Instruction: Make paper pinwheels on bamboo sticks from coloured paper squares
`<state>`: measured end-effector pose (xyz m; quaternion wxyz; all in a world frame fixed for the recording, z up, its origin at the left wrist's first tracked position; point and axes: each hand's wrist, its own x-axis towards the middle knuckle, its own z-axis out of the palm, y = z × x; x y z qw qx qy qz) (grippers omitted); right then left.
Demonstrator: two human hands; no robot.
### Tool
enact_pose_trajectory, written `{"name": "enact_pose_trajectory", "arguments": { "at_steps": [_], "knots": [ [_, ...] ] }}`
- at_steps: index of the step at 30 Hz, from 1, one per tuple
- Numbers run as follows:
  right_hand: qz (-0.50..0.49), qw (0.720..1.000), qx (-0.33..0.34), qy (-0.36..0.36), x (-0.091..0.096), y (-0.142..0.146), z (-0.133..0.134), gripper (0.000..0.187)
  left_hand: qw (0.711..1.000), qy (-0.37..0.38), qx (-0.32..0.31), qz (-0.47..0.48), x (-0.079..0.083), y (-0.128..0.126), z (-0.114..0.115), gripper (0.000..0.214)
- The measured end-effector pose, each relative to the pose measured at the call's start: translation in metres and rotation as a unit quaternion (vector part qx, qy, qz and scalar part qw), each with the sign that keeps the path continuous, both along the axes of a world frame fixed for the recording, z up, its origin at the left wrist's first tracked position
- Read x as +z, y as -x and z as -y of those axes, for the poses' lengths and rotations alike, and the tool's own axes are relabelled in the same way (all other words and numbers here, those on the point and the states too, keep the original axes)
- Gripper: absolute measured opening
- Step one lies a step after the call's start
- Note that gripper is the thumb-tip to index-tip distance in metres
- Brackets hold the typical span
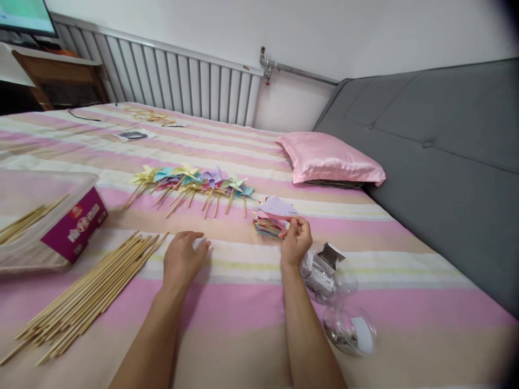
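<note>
My right hand (296,239) pinches the edge of a lilac paper sheet (277,206) on top of a small stack of coloured paper (267,225) lying on the striped bed. My left hand (184,258) rests flat on the bedsheet with fingers stretched out, holding nothing, just right of a pile of wooden sticks (87,294). Beyond the hands lies a row of finished paper pinwheels (192,183) on sticks.
A clear plastic box with a purple label (77,224) holds more sticks at the left. Two clear round containers (328,273) (351,329) sit by my right forearm. A pink pillow (330,159), a grey headboard (438,151) and a radiator (170,75) lie beyond.
</note>
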<state>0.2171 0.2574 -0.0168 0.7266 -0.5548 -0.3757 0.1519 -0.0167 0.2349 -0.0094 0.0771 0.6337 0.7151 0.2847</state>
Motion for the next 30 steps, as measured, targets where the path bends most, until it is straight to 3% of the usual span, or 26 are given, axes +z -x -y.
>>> {"name": "enact_pose_trajectory", "arguments": {
  "at_steps": [5, 8, 9, 11, 13, 14, 16, 21, 24, 27, 28, 30],
  "knots": [
    [-0.047, 0.997, 0.063, -0.007, 0.008, 0.005, 0.003, 0.023, 0.997, 0.012, -0.025, 0.072, -0.001, -0.002, 0.000, 0.037],
    [-0.075, 0.984, 0.162, -0.014, 0.015, 0.011, 0.006, 0.021, 0.963, 0.064, -0.062, 0.253, 0.005, -0.016, 0.004, 0.044],
    [-0.077, 0.976, 0.201, -0.011, 0.017, 0.012, 0.008, 0.021, 0.928, 0.089, -0.080, 0.353, 0.009, -0.022, 0.007, 0.049],
    [-0.066, 0.956, 0.285, 0.006, 0.020, 0.014, 0.012, 0.021, 0.802, 0.178, -0.087, 0.564, 0.017, -0.032, 0.011, 0.062],
    [-0.044, 0.929, 0.366, 0.029, 0.022, 0.014, 0.016, 0.021, 0.681, 0.256, -0.113, 0.676, 0.024, -0.035, 0.013, 0.068],
    [-0.033, 0.915, 0.400, 0.040, 0.023, 0.014, 0.018, 0.021, 0.644, 0.272, -0.115, 0.706, 0.026, -0.035, 0.013, 0.069],
    [-0.010, 0.890, 0.452, 0.054, 0.024, 0.012, 0.022, 0.020, 0.606, 0.276, -0.111, 0.737, 0.028, -0.029, 0.012, 0.067],
    [0.087, 0.840, 0.532, 0.068, 0.029, 0.006, 0.028, 0.018, 0.595, 0.306, -0.095, 0.737, 0.026, -0.014, 0.011, 0.063],
    [0.149, 0.792, 0.584, 0.100, 0.035, 0.003, 0.034, 0.018, 0.606, 0.329, -0.080, 0.720, 0.026, -0.015, 0.013, 0.059],
    [0.201, 0.730, 0.637, 0.143, 0.042, 0.004, 0.039, 0.019, 0.664, 0.311, -0.047, 0.678, 0.023, -0.021, 0.014, 0.049],
    [0.202, 0.722, 0.644, 0.153, 0.042, 0.004, 0.040, 0.022, 0.690, 0.301, -0.047, 0.657, 0.020, -0.023, 0.014, 0.046],
    [0.170, 0.749, 0.621, 0.158, 0.041, 0.007, 0.038, 0.028, 0.744, 0.281, -0.055, 0.604, 0.014, -0.025, 0.014, 0.049]
  ]
}}
